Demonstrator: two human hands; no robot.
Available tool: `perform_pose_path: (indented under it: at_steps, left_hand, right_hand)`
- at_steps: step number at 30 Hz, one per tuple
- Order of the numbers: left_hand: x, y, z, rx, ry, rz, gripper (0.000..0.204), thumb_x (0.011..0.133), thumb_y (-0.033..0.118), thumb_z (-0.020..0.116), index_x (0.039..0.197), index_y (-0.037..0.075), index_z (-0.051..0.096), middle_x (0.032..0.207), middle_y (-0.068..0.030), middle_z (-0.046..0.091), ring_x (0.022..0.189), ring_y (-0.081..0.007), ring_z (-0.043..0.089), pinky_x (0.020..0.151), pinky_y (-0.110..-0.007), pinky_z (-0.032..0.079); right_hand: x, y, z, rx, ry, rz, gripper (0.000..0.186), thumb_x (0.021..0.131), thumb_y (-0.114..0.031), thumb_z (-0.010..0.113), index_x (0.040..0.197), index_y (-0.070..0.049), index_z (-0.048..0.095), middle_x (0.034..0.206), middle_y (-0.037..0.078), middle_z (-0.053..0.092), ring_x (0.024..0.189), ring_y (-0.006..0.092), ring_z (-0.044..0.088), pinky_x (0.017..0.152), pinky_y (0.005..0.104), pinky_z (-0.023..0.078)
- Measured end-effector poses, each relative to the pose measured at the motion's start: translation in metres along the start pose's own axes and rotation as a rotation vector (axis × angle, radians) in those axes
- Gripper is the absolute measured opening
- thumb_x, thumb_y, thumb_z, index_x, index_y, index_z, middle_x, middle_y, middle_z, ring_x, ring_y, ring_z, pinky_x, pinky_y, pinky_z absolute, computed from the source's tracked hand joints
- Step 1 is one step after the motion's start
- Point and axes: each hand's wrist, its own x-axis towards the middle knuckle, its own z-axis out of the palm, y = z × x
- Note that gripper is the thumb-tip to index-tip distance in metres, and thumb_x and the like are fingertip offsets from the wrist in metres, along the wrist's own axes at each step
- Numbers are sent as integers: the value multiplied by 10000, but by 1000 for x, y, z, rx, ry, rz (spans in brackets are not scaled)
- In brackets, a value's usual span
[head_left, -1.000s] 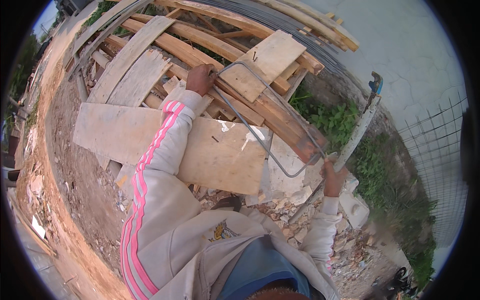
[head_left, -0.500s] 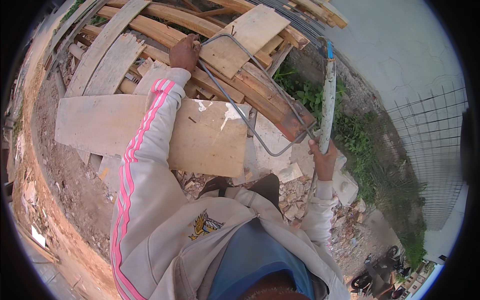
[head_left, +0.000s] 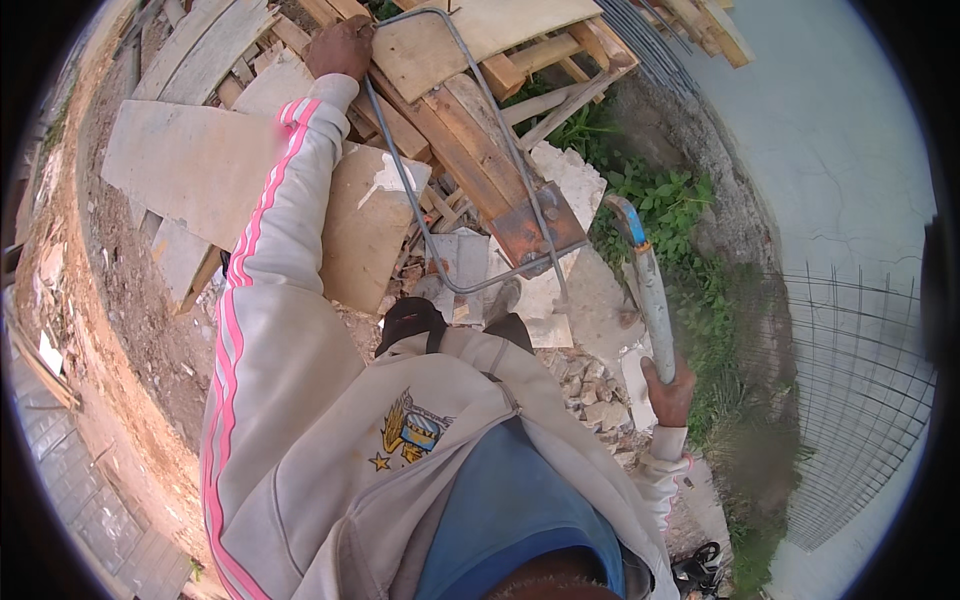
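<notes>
Rod frame [head_left: 403, 168]: clasped by left hand [head_left: 341, 47], grip partly hidden | hooked pipe [head_left: 652, 300]: grasped by right hand [head_left: 668, 391], lower end hidden

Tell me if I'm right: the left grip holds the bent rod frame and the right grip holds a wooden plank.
No: the head view shows the right grip holding a whitish pipe with a blue hooked end, not a plank. The left grip does hold the bent rod frame.

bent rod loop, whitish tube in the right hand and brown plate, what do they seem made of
Rod loop: likely steel, dull grey, thin and smoothly bent. Tube: probably metal, its whitish coat looking patchy and worn. Plate: perhaps rusty metal, given the brown-orange mottling, though stained wood is possible.
</notes>
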Motion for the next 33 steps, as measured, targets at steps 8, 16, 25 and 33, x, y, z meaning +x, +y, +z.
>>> perform_pose_path:
  at_steps: [8, 16, 25, 33]
  left_hand:
    - [12, -30, 21, -39, 28, 58, 306, 910, 416, 577, 1115, 237, 718, 1076, -109, 690, 1041, -339, 635, 897, -455, 501]
    - [0, -27, 40, -269, 243, 69, 259, 890, 345, 624, 918, 126, 759, 882, -117, 709, 857, -320, 675, 776, -446, 519]
    - [-5, 8, -2, -295, 31, -121, 276, 853, 390, 663, 871, 139, 777, 935, -126, 717, 908, -313, 665, 831, -424, 517]
    - [1, -20, 27, -225, 217, 71, 256, 863, 353, 661, 879, 124, 774, 971, -116, 712, 936, -310, 657, 850, -417, 509]
  right_hand:
    - [54, 53, -60, -225, -292, -160, 287, 733, -219, 827, 720, -31, 611, 591, 160, 585, 504, 307, 593, 499, 388, 453]
    - [109, 60, -74, -227, -451, -336, 307, 720, -247, 842, 729, -33, 621, 584, 145, 583, 495, 254, 585, 502, 356, 460]
    - [172, 59, -78, -348, -533, -489, 253, 671, -202, 820, 722, -75, 607, 602, 150, 600, 583, 364, 630, 526, 411, 482]
    - [188, 45, -77, -387, -507, -622, 219, 686, -200, 808, 705, -72, 632, 598, 176, 581, 556, 379, 601, 521, 418, 462]
